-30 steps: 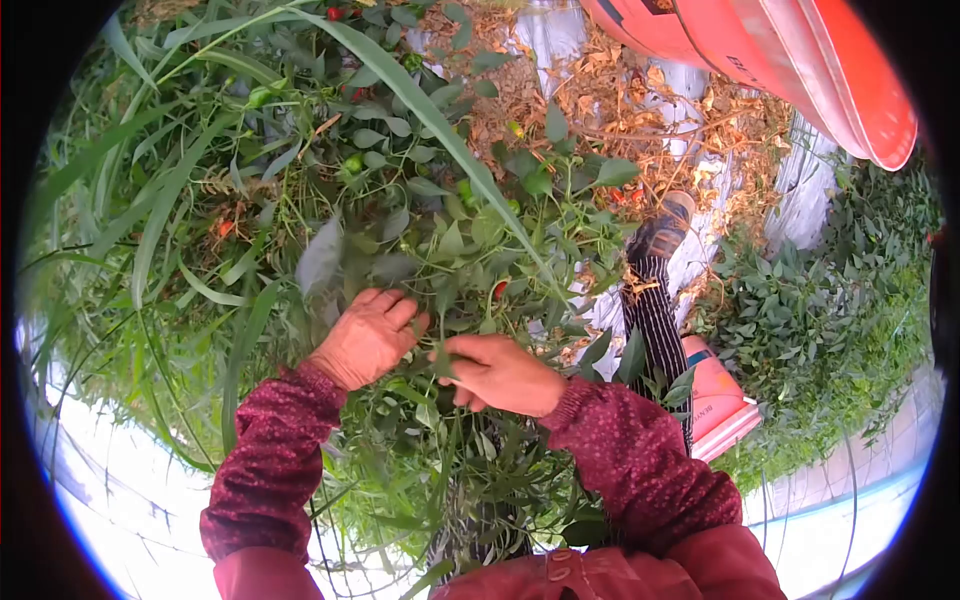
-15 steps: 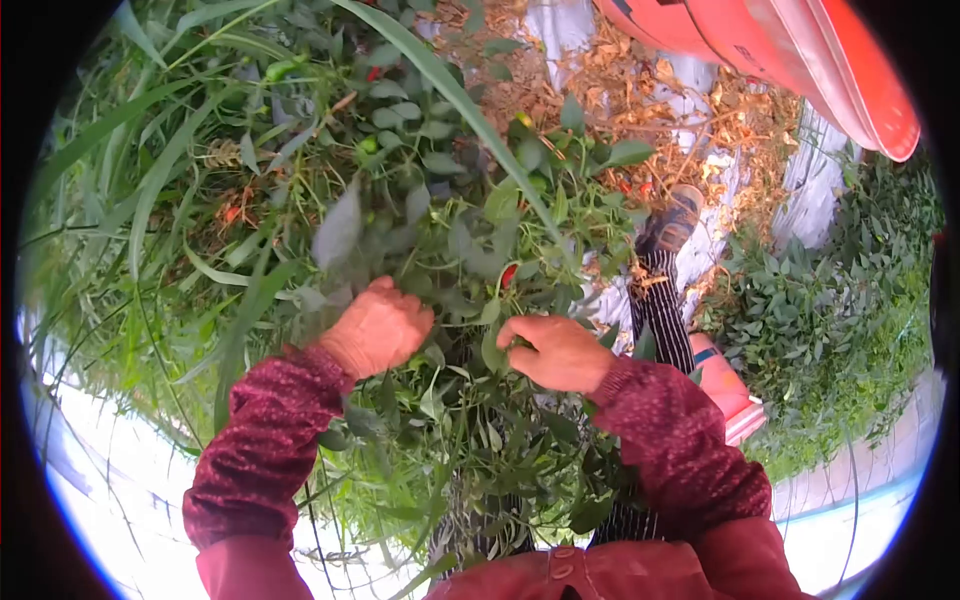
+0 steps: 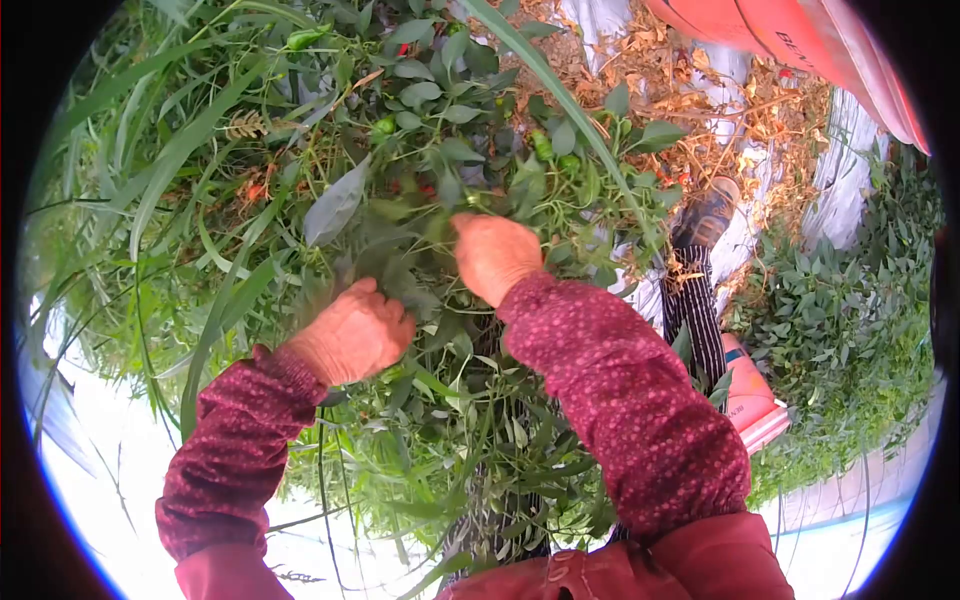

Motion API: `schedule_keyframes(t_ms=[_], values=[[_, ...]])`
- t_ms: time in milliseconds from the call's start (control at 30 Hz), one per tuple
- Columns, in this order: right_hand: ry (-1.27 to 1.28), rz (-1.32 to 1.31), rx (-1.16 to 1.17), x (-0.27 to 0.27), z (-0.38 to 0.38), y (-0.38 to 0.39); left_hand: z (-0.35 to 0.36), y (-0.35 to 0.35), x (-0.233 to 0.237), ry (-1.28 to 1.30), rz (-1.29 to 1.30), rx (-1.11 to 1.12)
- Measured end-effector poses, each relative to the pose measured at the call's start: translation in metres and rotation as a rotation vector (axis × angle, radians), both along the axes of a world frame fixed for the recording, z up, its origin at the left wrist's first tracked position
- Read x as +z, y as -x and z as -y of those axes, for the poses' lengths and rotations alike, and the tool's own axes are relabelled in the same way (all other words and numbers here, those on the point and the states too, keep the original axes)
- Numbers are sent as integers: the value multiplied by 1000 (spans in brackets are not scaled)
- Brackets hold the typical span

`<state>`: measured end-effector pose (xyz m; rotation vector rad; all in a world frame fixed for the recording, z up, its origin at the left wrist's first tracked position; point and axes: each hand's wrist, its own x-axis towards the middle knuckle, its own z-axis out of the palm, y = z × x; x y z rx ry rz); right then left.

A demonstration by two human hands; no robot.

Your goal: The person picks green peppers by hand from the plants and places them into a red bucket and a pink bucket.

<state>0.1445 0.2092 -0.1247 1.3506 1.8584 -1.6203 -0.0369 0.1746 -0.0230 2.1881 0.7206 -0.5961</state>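
Note:
My left hand [image 3: 360, 330] is curled into a fist at the near side of a leafy pepper plant [image 3: 420, 95]; what its fingers hold, if anything, is hidden. Among the leaves farther in, my right hand [image 3: 497, 255] has its fingers bent inward, with the tips out of sight. Just beyond it a red pepper [image 3: 428, 190] shows, partly covered and blurred. Green peppers hang on the plant, one [image 3: 383, 126] in the middle and another [image 3: 542, 145] to the right. A large grey-green leaf [image 3: 337, 202] stands beyond my left hand.
Long grass blades [image 3: 190, 150] crowd the left side, and one blade [image 3: 560, 90] crosses the plant. A red container [image 3: 800, 45] is at the top right. My shoe [image 3: 708, 212] rests by dry leaves and pale ground sheeting; a second red container [image 3: 750, 395] lies behind it.
My right hand has moved forward and left, deeper into the leaves. My left hand has shifted slightly left and nearer to me, still closed. The view has shifted a little, and leaves have moved.

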Motion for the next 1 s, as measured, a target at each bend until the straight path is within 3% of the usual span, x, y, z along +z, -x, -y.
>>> schedule_keyframes(t_ms=[167, 233, 267, 433, 500, 633, 700, 733, 767, 833, 900, 933, 1000], values=[[-19, 44, -28, -16, 8, -7, 8, 6, 3, 59, -18, -10], [-92, -47, -238, -28, 15, -2, 11, 12, 1, 45, -14, 6], [-93, -47, -233, -32, 14, -1, 14, 14, 0, 35, -4, 16], [389, 167, -183, -58, 5, 18, 18, 13, -4, 22, 29, 52], [270, 151, -120, -68, 12, 23, 20, 13, -5, 14, 27, 58], [146, 174, -308, -75, 23, 25, 26, 16, -4, -13, 0, 60], [354, 13, -326, -78, 30, 11, 28, 20, -7, -41, -6, 91], [434, 6, -411, -34, 10, 6, 33, 25, -10, -20, -56, 69], [428, 9, -406, -21, 5, 0, 37, 29, -12, -1, -107, 47], [681, -59, -392, -5, 0, -10, 38, 33, -13, -35, -85, 75], [391, -68, -376, -17, 43, -11, 35, 29, -16, -68, -64, 100], [90, -554, -499, -103, 136, -13, 33, 21, -17, -95, -76, 270], [182, -537, -633, -55, 117, -6, 18, 2, -20, -137, -43, 505]])
